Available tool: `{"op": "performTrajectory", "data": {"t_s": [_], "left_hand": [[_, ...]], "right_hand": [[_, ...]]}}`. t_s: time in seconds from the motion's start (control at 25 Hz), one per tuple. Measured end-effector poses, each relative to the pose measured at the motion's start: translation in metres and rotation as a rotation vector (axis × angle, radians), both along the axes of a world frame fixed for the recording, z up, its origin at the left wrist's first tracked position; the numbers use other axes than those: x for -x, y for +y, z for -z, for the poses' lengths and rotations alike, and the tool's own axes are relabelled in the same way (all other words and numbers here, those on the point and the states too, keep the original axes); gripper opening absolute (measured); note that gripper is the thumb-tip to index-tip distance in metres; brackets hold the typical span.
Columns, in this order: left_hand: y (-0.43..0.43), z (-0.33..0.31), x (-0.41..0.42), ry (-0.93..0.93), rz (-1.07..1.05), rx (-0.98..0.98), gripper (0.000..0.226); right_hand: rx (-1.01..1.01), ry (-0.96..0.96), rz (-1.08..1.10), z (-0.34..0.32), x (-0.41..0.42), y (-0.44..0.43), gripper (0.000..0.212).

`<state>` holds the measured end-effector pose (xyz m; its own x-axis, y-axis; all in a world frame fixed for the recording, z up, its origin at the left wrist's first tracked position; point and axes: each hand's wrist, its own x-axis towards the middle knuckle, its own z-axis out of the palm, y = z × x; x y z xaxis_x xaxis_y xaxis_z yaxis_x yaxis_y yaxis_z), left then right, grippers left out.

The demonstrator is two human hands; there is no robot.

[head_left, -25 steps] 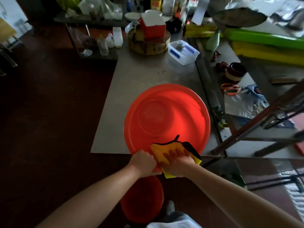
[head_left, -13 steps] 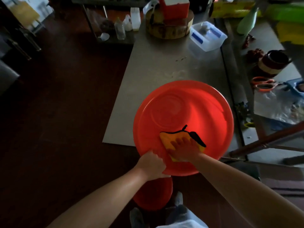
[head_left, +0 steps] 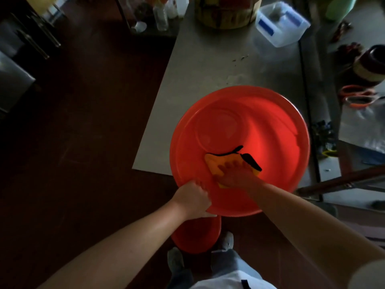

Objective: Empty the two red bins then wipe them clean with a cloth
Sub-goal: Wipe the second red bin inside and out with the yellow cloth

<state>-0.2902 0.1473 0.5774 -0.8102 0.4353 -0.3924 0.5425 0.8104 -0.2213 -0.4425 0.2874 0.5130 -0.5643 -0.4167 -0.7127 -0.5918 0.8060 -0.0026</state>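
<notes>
Right hand point(head_left: 233, 176) first: it lies flat inside the bin point(head_left: 260, 132), fingers point(head_left: 228, 164) straight and a little spread, pressing the cloth point(head_left: 211, 161) against the near inner wall. The cloth is yellow with a black edge. Most of it sits under my palm, and one corner and a small black loop stick out past my fingertips.

My left hand point(head_left: 192, 198) grips the bin's near rim just left of the right wrist. Its fingers are curled over the lip, and the thumb is hidden beneath.

This bin is wide, round and red, and nothing but the cloth and my hand is in it. It sits at the near end of the table point(head_left: 208, 69), with its near side hanging past the table edge toward me. Whether it rests level or is tipped up, I cannot tell.

The second bin point(head_left: 195, 236) stands on the floor point(head_left: 83, 122) below, partly hidden by the first bin and my left wrist, just in front of my shoes point(head_left: 176, 261).

Farther along the table are a wooden block point(head_left: 225, 15) and, beside it, a clear tub point(head_left: 281, 26) with blue markings. On a surface to the right lie orange-handled scissors point(head_left: 358, 98), with a dark pot point(head_left: 370, 63) beyond them. The room is dim and the far shelf items are too blurred to name.
</notes>
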Motion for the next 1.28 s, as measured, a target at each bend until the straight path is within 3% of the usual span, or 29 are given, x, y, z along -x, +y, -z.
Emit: {"op": "performTrajectory", "data": {"t_s": [0.08,0.24,0.44,0.6,0.72,0.8,0.88,0.96,1.08,1.28], "left_hand": [[-0.003,-0.006,0.005,-0.087,-0.007,-0.021,0.067],[-0.023,-0.019,0.017,-0.081,0.03,0.009,0.07],[-0.047,-0.05,0.045,-0.058,0.112,0.126,0.081],[-0.081,-0.073,0.062,-0.067,0.202,0.221,0.075],[-0.099,-0.095,0.077,-0.091,0.197,0.353,0.074],[-0.097,-0.097,0.076,-0.122,0.132,0.404,0.075],[-0.08,-0.08,0.058,-0.116,0.066,0.339,0.079],[-0.047,-0.052,0.031,-0.111,-0.071,0.15,0.084],[-0.003,-0.028,0.01,0.0,-0.215,-0.11,0.071],[-0.03,-0.032,0.013,0.08,-0.095,-0.033,0.067]], "right_hand": [[0.044,-0.008,-0.039,-0.018,-0.015,0.009,0.074],[0.029,-0.157,-0.011,-0.065,-0.043,0.024,0.092],[0.019,-0.13,-0.043,-0.118,-0.056,0.039,0.113],[-0.126,0.029,-0.191,-0.139,-0.055,0.053,0.101],[-0.09,0.13,-0.257,-0.143,-0.064,0.057,0.084],[-0.05,0.16,-0.266,-0.142,-0.073,0.055,0.084],[-0.006,0.174,-0.259,-0.141,-0.077,0.053,0.084],[0.05,0.19,-0.239,-0.14,-0.08,0.049,0.081],[0.077,0.148,-0.173,-0.138,-0.081,0.046,0.076],[-0.028,0.115,-0.195,-0.142,-0.073,0.058,0.089]]}}
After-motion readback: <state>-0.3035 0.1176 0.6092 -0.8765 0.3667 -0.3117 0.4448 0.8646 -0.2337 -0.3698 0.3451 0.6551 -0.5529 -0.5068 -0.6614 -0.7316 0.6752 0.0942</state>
